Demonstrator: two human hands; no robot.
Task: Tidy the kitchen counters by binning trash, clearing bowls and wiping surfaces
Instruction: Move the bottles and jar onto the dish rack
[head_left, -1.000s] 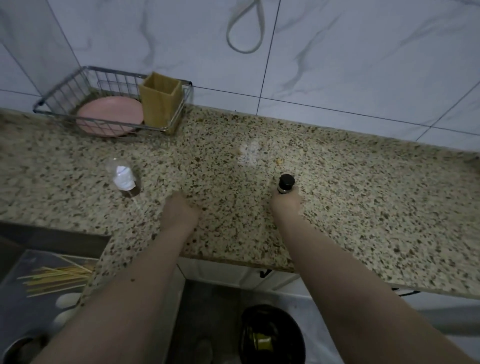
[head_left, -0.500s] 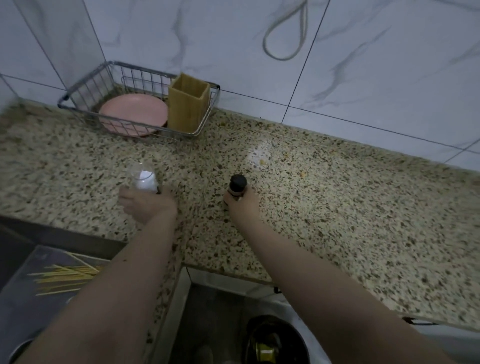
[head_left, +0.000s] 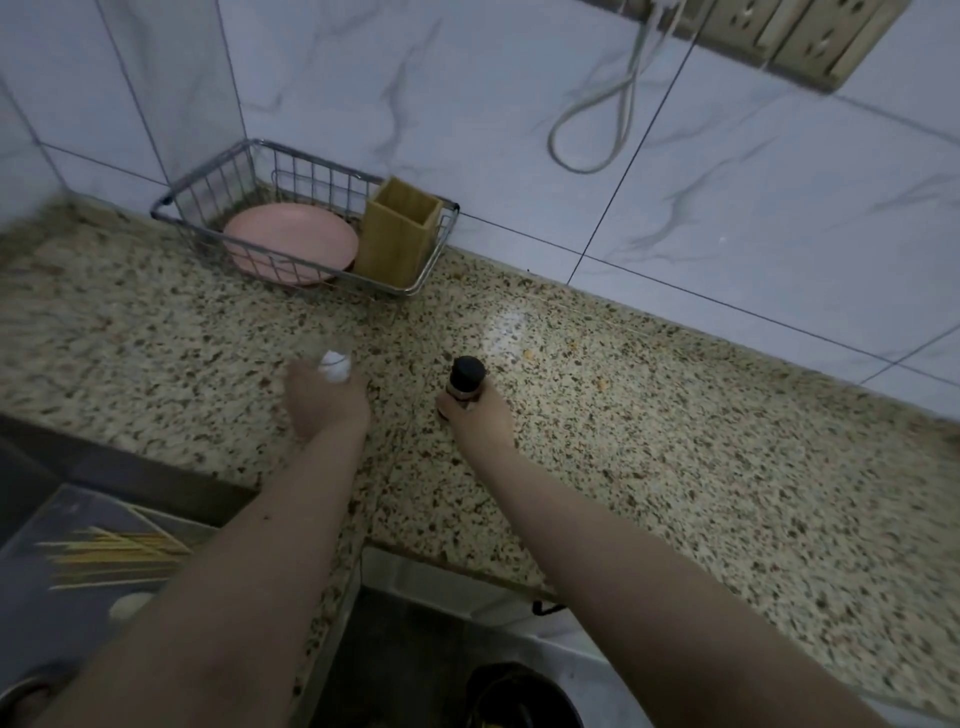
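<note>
My left hand (head_left: 324, 397) grips a small clear bottle with a white cap (head_left: 332, 365), upright just above the speckled granite counter (head_left: 675, 457). My right hand (head_left: 480, 415) is closed around a small spice jar with a black lid (head_left: 466, 382), also upright. The two hands are side by side near the counter's middle. A few crumbs (head_left: 529, 355) lie on the counter to the right of the jar.
A wire basket (head_left: 208, 200) at the back wall holds a pink plate (head_left: 291, 244) and a wooden utensil box (head_left: 400, 228). A cord loop (head_left: 592, 130) hangs on the tiles. Lower left, a sink (head_left: 67, 566) holds chopsticks. A dark bin (head_left: 519, 696) sits below the counter edge.
My left hand reached the white-capped bottle and took hold of it. My right hand carried the black-lidded jar leftward. The view tilted up toward the wall.
</note>
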